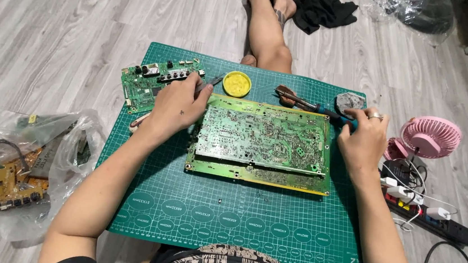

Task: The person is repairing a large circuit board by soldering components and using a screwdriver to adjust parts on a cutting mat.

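On the green gridded cutting mat [171, 199] lies a large green rectangular circuit board [261, 145], solder side up. Left hand [178, 105] rests at its upper left corner, fingers closed around grey metal tweezers [211, 82]. Right hand [363, 138] grips a blue-handled soldering iron [309, 105] beside a round yellow flux tin [237, 83].

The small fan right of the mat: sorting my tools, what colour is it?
Pink, seen in the head view: the fan.
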